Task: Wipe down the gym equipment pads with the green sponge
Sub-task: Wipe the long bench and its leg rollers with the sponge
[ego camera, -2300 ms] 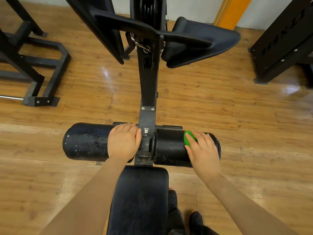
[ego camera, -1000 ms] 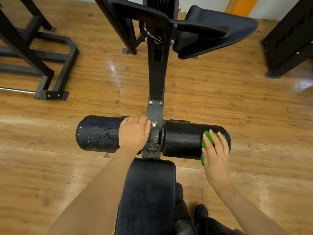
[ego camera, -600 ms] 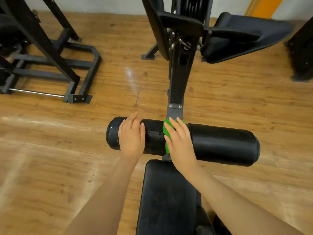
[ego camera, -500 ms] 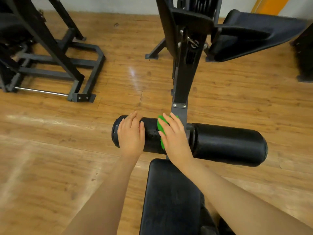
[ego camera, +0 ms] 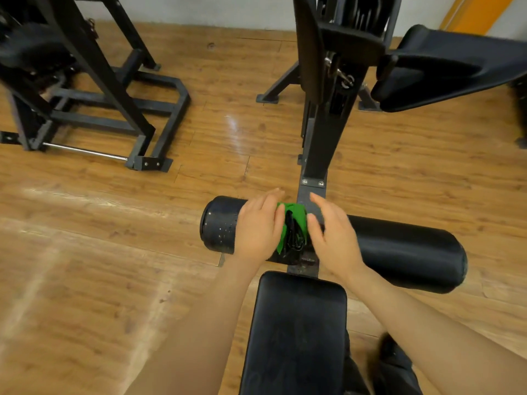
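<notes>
The green sponge [ego camera: 296, 220], with a black patch on its back, lies on top of the left black roller pad [ego camera: 219, 228] next to the centre post. My left hand [ego camera: 258, 228] lies over that pad with straight fingers, its thumb side covering the sponge's left edge. My right hand [ego camera: 333, 238] hovers just right of the sponge with fingers spread and relaxed, its thumb at the sponge's right edge. The right roller pad [ego camera: 399, 252] stretches away to the right, untouched. The black seat pad [ego camera: 296, 332] is below my hands.
The machine's black upright post [ego camera: 322, 138] rises just behind the rollers, with a large black pad [ego camera: 445, 67] at upper right. A black steel rack with a chrome bar [ego camera: 85, 151] stands at the left on the wooden floor [ego camera: 114, 252].
My right hand carried the sponge from the right roller's far end to the left roller, then opened and drew right off it. My left hand shifted right onto the sponge's edge. The view swung left.
</notes>
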Demonstrator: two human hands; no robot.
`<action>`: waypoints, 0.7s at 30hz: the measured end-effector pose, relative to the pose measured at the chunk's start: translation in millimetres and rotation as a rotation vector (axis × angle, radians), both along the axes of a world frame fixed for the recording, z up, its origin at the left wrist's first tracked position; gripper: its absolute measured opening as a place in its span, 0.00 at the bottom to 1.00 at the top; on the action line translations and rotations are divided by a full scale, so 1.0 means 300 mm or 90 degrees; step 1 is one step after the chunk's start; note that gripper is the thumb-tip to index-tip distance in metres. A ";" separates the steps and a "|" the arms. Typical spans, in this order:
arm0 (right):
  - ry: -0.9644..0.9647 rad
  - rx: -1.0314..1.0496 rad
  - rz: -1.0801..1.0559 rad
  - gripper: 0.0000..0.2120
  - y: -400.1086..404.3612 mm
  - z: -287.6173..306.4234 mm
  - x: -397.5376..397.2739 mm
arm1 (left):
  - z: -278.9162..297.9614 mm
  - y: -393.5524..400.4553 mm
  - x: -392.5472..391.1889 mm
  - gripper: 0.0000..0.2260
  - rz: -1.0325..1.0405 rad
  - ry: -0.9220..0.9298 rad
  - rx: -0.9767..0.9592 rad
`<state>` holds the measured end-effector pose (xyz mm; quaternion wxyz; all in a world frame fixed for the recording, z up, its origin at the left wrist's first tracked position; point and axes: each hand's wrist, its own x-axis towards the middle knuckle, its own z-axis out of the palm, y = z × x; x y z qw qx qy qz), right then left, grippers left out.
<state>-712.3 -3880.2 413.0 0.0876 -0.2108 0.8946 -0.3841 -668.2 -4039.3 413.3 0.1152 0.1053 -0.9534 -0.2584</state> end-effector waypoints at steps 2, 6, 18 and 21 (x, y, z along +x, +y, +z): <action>0.098 0.084 -0.007 0.15 0.076 -0.028 -0.033 | -0.001 0.041 -0.028 0.19 -0.062 -0.024 -0.015; 0.180 0.266 0.038 0.13 0.191 -0.080 -0.067 | -0.051 0.091 -0.040 0.22 -0.142 -0.090 -0.110; 0.163 0.347 0.029 0.25 0.196 -0.112 -0.050 | -0.083 -0.063 0.014 0.17 -0.183 -0.048 -0.132; 0.159 0.351 0.028 0.25 0.195 -0.111 -0.051 | -0.081 -0.167 0.039 0.17 -0.124 -0.072 -0.158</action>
